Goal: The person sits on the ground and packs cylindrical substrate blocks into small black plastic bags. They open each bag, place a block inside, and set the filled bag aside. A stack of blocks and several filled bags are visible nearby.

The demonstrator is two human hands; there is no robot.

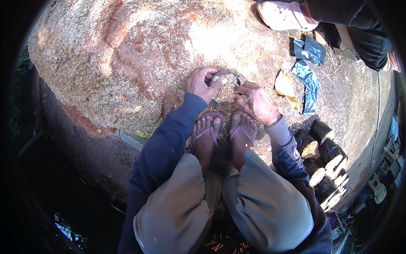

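Observation:
A thin dark plastic bag [230, 74] shows mainly as a bluish-black rim spread between my two hands, in front of my feet. My left hand [202, 84] pinches its left edge between thumb and fingers. On the other side, my right hand [257, 103] has its fingertips closed on the right edge. The bag's lower part is hard to make out against the pale shavings. A large heap of wood shavings [97, 67] lies beyond and to the left of my hands.
Flat dark plastic bags [307, 80] and a yellowish leaf-like piece [286, 89] lie at right. Several filled black bags [325, 146] stand nearer. Another person's shoe [281, 16] is at the far right. A cable [377, 114] runs along the ground; a board edge [131, 139] shows left.

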